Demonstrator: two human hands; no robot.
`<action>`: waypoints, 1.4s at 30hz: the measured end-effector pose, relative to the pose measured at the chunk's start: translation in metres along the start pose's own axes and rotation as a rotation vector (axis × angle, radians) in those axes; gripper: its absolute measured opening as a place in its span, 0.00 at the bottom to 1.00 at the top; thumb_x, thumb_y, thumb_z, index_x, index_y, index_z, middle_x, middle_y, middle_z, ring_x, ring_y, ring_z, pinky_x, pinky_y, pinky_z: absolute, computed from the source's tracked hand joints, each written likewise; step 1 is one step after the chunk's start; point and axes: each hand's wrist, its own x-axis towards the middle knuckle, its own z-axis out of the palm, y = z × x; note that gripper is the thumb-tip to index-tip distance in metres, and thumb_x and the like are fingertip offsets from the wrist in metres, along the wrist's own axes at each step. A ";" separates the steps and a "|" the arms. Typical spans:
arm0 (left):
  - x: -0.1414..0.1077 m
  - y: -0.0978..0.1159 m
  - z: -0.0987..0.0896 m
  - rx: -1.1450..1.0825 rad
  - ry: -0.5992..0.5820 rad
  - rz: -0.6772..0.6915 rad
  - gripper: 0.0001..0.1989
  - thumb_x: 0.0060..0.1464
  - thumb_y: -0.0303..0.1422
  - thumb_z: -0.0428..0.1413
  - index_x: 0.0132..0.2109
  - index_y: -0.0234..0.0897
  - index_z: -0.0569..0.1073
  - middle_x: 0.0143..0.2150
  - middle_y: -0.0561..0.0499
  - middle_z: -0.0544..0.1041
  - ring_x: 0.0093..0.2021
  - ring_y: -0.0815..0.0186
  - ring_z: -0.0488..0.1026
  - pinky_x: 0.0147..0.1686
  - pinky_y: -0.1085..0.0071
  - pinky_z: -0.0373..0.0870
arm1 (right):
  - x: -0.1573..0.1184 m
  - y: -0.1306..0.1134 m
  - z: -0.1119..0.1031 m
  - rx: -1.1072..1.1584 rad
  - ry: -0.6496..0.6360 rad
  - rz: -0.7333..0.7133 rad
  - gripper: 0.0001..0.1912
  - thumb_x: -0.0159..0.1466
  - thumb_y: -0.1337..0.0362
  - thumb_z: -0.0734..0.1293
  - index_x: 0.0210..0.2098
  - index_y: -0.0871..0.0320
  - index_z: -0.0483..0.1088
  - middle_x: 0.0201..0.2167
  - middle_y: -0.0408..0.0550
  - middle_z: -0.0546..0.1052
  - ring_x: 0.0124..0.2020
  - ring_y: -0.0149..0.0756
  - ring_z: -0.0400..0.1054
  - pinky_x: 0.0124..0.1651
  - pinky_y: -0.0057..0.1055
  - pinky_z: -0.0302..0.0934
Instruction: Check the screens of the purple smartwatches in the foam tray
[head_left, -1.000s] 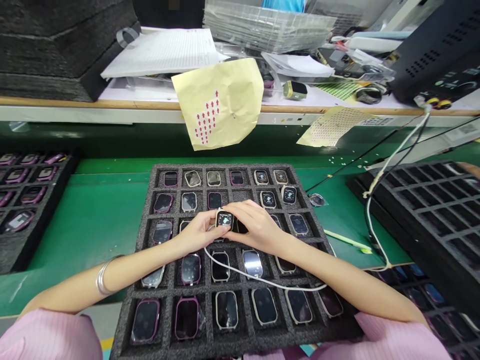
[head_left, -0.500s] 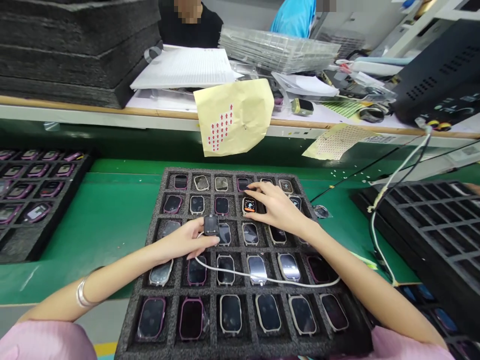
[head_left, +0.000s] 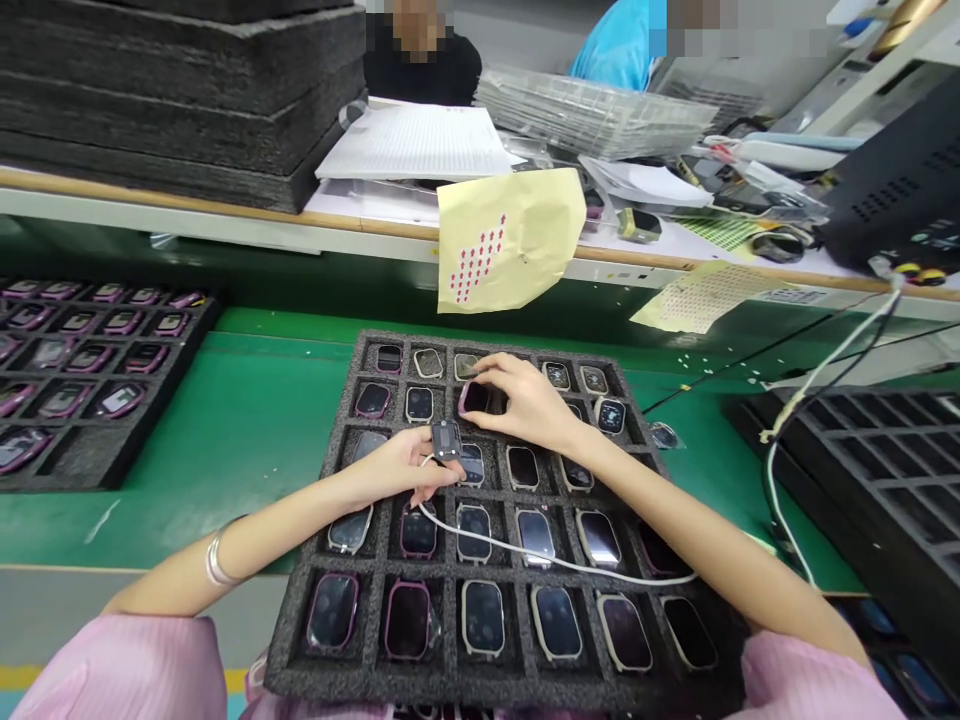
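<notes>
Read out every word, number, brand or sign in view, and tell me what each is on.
"↑", repeated in red: larger yellow sheet.
White printed paper: too small to read.
Smaller yellow sheet: marks too small.
Lit watch face at the foam tray's right: too small.
No word, number or brand is legible.

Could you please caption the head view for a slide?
Left hand holds a cabled block, right hand a purple-edged watch, over a foam tray.
</notes>
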 end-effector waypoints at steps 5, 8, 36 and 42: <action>0.001 -0.003 0.000 0.036 -0.020 0.017 0.18 0.50 0.36 0.62 0.43 0.33 0.66 0.28 0.55 0.72 0.17 0.77 0.63 0.18 0.79 0.60 | -0.014 -0.030 -0.006 0.277 0.028 -0.084 0.17 0.58 0.60 0.72 0.44 0.58 0.69 0.44 0.52 0.75 0.47 0.46 0.69 0.49 0.43 0.64; 0.001 -0.007 0.002 0.077 0.020 0.047 0.18 0.52 0.39 0.61 0.42 0.33 0.65 0.19 0.61 0.67 0.15 0.75 0.62 0.17 0.79 0.60 | -0.018 -0.042 0.006 0.223 -0.070 -0.142 0.17 0.60 0.61 0.71 0.47 0.60 0.68 0.45 0.55 0.75 0.47 0.47 0.69 0.47 0.44 0.64; -0.006 -0.015 0.003 0.196 0.101 0.067 0.20 0.58 0.44 0.52 0.47 0.31 0.65 0.14 0.62 0.63 0.10 0.76 0.57 0.10 0.81 0.54 | -0.035 -0.048 0.036 0.293 0.115 -0.146 0.23 0.63 0.57 0.69 0.54 0.60 0.63 0.45 0.55 0.76 0.45 0.44 0.72 0.44 0.39 0.65; -0.005 -0.017 0.002 0.202 0.106 0.066 0.18 0.58 0.43 0.52 0.47 0.31 0.66 0.14 0.62 0.63 0.10 0.76 0.57 0.10 0.82 0.54 | -0.036 -0.047 0.037 0.293 0.106 -0.138 0.23 0.63 0.57 0.69 0.54 0.60 0.64 0.46 0.55 0.76 0.45 0.44 0.72 0.44 0.39 0.65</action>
